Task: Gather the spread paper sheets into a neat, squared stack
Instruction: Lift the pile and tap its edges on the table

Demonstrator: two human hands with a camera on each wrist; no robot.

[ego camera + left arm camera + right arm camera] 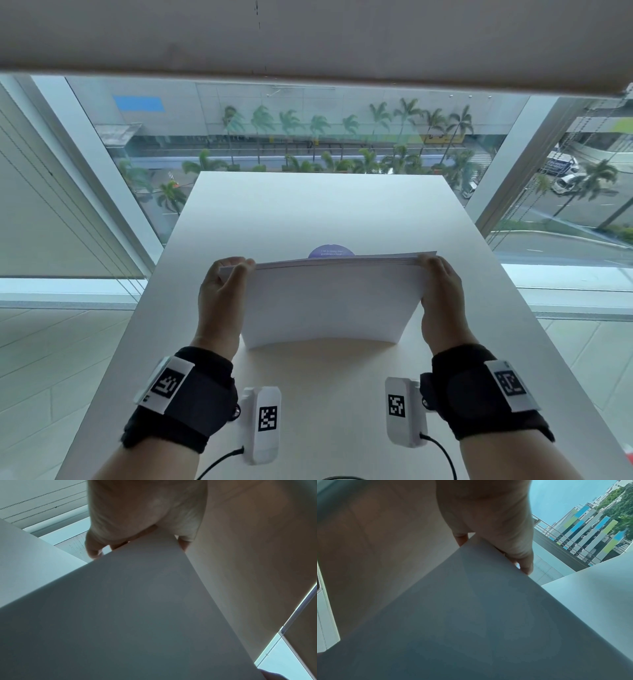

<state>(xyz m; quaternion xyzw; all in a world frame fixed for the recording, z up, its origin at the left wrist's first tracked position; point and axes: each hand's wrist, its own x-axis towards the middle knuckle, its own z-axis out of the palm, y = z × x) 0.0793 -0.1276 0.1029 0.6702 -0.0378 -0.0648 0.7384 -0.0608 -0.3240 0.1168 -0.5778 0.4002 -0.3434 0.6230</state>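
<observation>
A stack of white paper sheets [332, 301] stands nearly upright on its lower long edge on the white table [308, 205], bowed slightly toward me. My left hand [222, 291] grips its upper left corner, fingers curled over the top edge. My right hand [442, 294] grips the upper right corner the same way. At the top left the sheet edges fan out a little. In the left wrist view the paper stack [137, 608] fills the frame below my left hand [145, 524]. The right wrist view shows the paper stack [471, 615] under my right hand [496, 531].
A round purple sticker [331, 251] with small text lies on the table just behind the stack. The table's far edge meets a large window [308, 137]. Roller blinds [51, 205] hang on the left.
</observation>
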